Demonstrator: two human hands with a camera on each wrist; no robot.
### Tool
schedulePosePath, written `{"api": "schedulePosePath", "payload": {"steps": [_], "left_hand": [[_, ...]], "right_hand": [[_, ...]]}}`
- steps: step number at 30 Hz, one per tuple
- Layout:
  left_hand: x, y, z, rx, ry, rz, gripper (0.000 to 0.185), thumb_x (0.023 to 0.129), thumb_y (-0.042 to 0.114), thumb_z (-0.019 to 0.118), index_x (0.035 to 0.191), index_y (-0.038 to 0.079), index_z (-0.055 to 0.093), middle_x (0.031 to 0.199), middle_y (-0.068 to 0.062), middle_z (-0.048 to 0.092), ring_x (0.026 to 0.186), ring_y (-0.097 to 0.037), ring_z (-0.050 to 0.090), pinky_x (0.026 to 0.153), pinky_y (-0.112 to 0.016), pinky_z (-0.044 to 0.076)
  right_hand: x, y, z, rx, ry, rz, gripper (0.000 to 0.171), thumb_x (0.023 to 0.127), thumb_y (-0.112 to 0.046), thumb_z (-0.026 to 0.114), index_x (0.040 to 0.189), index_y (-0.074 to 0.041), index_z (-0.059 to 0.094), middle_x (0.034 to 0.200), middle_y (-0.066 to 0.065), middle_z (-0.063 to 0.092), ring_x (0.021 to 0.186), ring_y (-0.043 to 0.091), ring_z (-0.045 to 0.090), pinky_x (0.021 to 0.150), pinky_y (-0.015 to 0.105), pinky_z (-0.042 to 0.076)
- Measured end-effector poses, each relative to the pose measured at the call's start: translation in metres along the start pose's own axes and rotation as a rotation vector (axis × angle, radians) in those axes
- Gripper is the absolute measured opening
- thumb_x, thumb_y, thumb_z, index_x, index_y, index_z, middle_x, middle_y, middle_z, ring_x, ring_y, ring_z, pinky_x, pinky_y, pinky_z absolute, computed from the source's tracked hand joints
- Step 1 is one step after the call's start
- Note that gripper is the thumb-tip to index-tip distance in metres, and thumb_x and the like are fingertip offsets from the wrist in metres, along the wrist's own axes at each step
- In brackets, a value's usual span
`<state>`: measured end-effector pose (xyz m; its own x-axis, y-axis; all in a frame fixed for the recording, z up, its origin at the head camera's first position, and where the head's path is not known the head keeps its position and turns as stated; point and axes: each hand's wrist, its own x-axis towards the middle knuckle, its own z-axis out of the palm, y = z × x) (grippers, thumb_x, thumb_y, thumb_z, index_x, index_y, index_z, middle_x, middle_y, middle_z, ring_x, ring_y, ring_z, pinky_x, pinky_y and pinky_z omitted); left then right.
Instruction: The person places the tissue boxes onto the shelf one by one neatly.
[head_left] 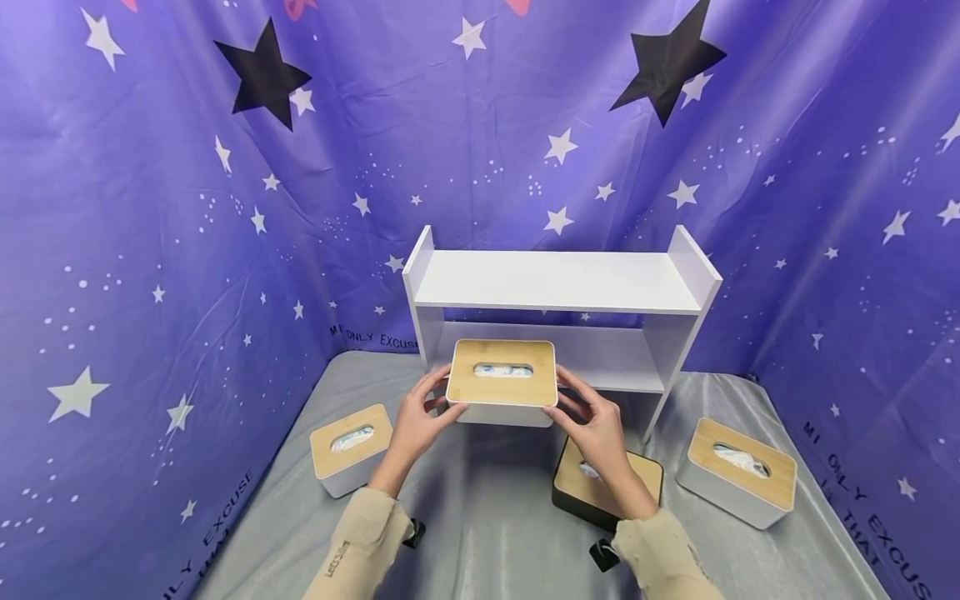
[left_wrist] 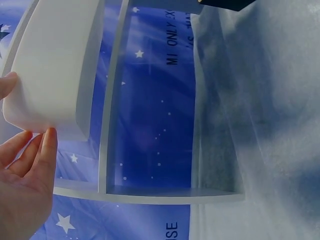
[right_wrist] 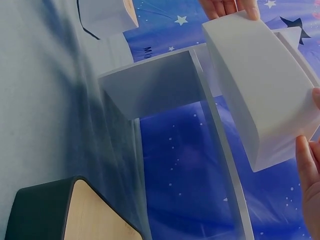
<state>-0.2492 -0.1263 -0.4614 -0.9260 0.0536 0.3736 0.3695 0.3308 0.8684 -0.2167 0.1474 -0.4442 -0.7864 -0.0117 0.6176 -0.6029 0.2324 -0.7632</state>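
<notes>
A white tissue box (head_left: 501, 383) with a bamboo lid and a slot showing tissue is held in the air in front of the white two-level shelf (head_left: 555, 283). My left hand (head_left: 441, 402) grips its left end, and my right hand (head_left: 572, 402) grips its right end, thumbs on the lid edge and fingers beneath. In the left wrist view the box's white underside (left_wrist: 50, 65) sits above my left hand's fingers (left_wrist: 42, 155). The right wrist view shows the same box (right_wrist: 265, 85) with my right hand's fingers (right_wrist: 309, 170) at its near end.
On the grey cloth stand a white tissue box (head_left: 351, 448) at the left, a black one (head_left: 636, 477) under my right wrist and another white one (head_left: 738, 471) at the right. Purple star-print curtains close in three sides. The shelf's two levels hold nothing.
</notes>
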Motion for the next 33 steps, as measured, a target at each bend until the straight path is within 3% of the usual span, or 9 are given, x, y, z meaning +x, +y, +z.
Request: {"api": "schedulePosePath", "payload": {"steps": [5, 18, 26, 33], "left_hand": [[0.002, -0.001, 0.001, -0.016, 0.016, -0.013, 0.066, 0.082, 0.017, 0.083, 0.142, 0.013, 0.056, 0.138, -0.013, 0.061, 0.12, -0.03, 0.061, 0.096, -0.043, 0.059], [0.01, 0.002, 0.004, -0.062, 0.047, -0.07, 0.065, 0.084, 0.007, 0.079, 0.144, 0.006, 0.053, 0.137, -0.021, 0.06, 0.127, -0.035, 0.055, 0.105, -0.049, 0.053], [0.009, 0.029, -0.003, -0.103, 0.047, -0.055, 0.06, 0.086, 0.005, 0.076, 0.142, -0.001, 0.053, 0.137, -0.024, 0.06, 0.128, -0.037, 0.055, 0.107, -0.051, 0.051], [0.012, 0.027, -0.001, -0.108, 0.068, -0.048, 0.059, 0.087, 0.006, 0.076, 0.141, -0.001, 0.054, 0.14, -0.023, 0.058, 0.13, -0.037, 0.055, 0.107, -0.047, 0.051]], "right_hand": [[0.005, -0.01, 0.001, 0.007, -0.015, 0.017, 0.057, 0.079, 0.012, 0.076, 0.133, 0.013, 0.056, 0.125, 0.033, 0.062, 0.106, 0.05, 0.065, 0.086, 0.037, 0.059], [0.015, -0.008, 0.004, 0.04, -0.034, 0.093, 0.057, 0.084, 0.005, 0.074, 0.137, 0.007, 0.054, 0.133, 0.031, 0.059, 0.111, 0.044, 0.065, 0.089, 0.045, 0.056], [0.022, -0.005, 0.007, 0.079, -0.033, 0.138, 0.058, 0.085, 0.005, 0.074, 0.138, 0.008, 0.053, 0.136, 0.031, 0.057, 0.114, 0.044, 0.063, 0.091, 0.031, 0.058], [0.028, 0.001, 0.01, 0.089, -0.019, 0.152, 0.057, 0.084, 0.007, 0.074, 0.137, 0.009, 0.054, 0.137, 0.03, 0.057, 0.121, 0.045, 0.059, 0.096, 0.031, 0.056]]}}
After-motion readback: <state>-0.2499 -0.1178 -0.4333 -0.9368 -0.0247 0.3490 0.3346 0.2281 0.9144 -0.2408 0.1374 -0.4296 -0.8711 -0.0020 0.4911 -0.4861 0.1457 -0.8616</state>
